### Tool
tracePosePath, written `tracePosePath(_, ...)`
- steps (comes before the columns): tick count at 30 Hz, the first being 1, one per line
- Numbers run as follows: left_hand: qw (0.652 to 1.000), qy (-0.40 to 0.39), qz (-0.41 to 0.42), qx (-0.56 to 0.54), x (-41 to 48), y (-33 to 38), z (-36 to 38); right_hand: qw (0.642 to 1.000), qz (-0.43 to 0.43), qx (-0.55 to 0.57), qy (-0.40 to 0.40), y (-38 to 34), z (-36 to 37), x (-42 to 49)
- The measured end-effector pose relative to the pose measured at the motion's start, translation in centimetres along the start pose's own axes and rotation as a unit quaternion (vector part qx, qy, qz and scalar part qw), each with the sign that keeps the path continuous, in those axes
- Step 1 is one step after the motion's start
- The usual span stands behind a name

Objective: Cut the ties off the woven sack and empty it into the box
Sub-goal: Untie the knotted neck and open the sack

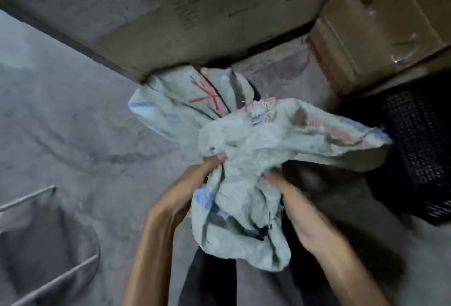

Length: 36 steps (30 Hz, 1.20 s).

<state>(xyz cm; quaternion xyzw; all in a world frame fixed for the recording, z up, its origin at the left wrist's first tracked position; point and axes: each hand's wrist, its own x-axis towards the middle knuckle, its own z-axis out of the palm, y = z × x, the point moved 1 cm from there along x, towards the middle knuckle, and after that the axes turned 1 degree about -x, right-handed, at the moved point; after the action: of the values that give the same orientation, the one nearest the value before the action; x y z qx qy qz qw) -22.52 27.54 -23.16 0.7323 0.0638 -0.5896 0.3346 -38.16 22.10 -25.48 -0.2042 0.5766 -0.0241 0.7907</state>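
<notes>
A crumpled pale woven sack with red and blue print hangs in front of me, limp and folded on itself. My left hand grips its left side with the thumb on top. My right hand grips its right side, fingers tucked under the cloth. One end of the sack reaches back toward the large cardboard box ahead. A second cardboard box with clear tape stands at the upper right. No ties or cutting tool can be made out.
A black mesh crate sits at the right, just past the sack. The floor is grey concrete. A metal frame shows at the lower left. My dark trouser legs are below the sack.
</notes>
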Motion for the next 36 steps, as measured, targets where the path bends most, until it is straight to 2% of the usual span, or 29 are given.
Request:
tracePosePath(1,0.998,-0.021,-0.014,0.049,-1.5,-1.0,-0.4,1.0,-0.015,0.013,0.014,0.9,0.6,-2.5)
tracePosePath(2,0.998,-0.004,-0.023,0.065,-3.0,-2.4,-0.5,0.997,-0.031,0.011,0.065,2.3,0.9,-4.2)
tracePosePath(4,0.998,0.036,-0.055,-0.011,-7.6,-5.5,-0.4,0.973,-0.103,-0.046,0.203,4.8,1.3,-7.7)
tracePosePath(6,0.988,0.01,-0.092,-0.121,-12.0,-7.8,-0.3,0.939,-0.16,-0.118,0.281,4.5,2.4,-10.5)
tracePosePath(8,0.986,0.033,-0.101,-0.131,-16.1,-7.5,0.1,0.907,-0.204,-0.191,0.313,2.4,3.8,-12.4)
tracePosePath(9,0.986,0.051,-0.106,-0.12,-17.5,-7.5,0.1,0.901,-0.217,-0.218,0.306,1.2,4.5,-13.4)
tracePosePath(10,0.989,0.087,-0.073,-0.092,-19.3,-6.4,-0.2,0.901,-0.227,-0.237,0.285,0.1,5.2,-14.5)
tracePosePath(11,0.99,0.135,0.011,-0.041,-20.8,-4.8,-0.7,0.899,-0.247,-0.257,0.255,-1.1,6.1,-15.3)
tracePosePath(13,0.964,0.188,0.182,0.053,-22.5,-1.4,-2.3,0.887,-0.272,-0.326,0.181,-3.6,8.0,-16.7)
tracePosePath(15,0.943,0.205,0.259,0.035,-24.8,3.0,-4.5,0.845,-0.266,-0.444,0.134,-5.2,9.4,-17.6)
tracePosePath(16,0.929,0.228,0.289,0.04,-25.7,4.9,-5.6,0.809,-0.269,-0.509,0.117,-5.8,10.2,-18.5)
tracePosePath(18,0.879,0.28,0.353,0.157,-26.9,8.5,-6.6,0.746,-0.326,-0.578,0.056,-5.6,11.5,-20.5)
tracePosePath(19,0.868,0.263,0.361,0.215,-26.2,9.6,-6.6,0.728,-0.349,-0.59,0.015,-5.0,12.1,-21.3)
tracePosePath(20,0.884,0.213,0.331,0.254,-25.1,10.5,-6.2,0.713,-0.355,-0.605,-0.017,-4.5,12.7,-22.2)
tracePosePath(22,0.932,0.115,0.215,0.267,-22.0,10.6,-5.5,0.693,-0.342,-0.634,-0.037,-3.6,13.2,-22.9)
tracePosePath(24,0.945,0.094,0.157,0.272,-19.7,9.2,-6.8,0.713,-0.316,-0.624,-0.046,-3.3,12.7,-22.7)
tracePosePath(25,0.953,0.1,0.163,0.233,-18.8,8.3,-8.2,0.726,-0.276,-0.627,-0.057,-3.6,11.9,-22.2)
tracePosePath(27,0.971,0.094,0.172,0.139,-18.0,7.4,-11.4,0.726,-0.177,-0.659,-0.084,-5.4,10.4,-21.6)
tracePosePath(28,0.969,0.091,0.195,0.12,-18.2,7.4,-13.3,0.724,-0.152,-0.667,-0.081,-6.7,9.5,-21.2)
tracePosePath(31,0.945,0.081,0.264,0.175,-19.8,8.1,-20.3,0.741,-0.137,-0.656,-0.04,-10.5,8.3,-20.2)
tracePosePath(34,0.911,0.104,0.307,0.253,-19.9,8.2,-27.7,0.815,-0.197,-0.538,0.09,-12.5,9.1,-19.3)
tracePosePath(36,0.9,0.109,0.255,0.337,-19.2,8.7,-30.6,0.875,-0.229,-0.391,0.171,-12.4,11.2,-18.5)
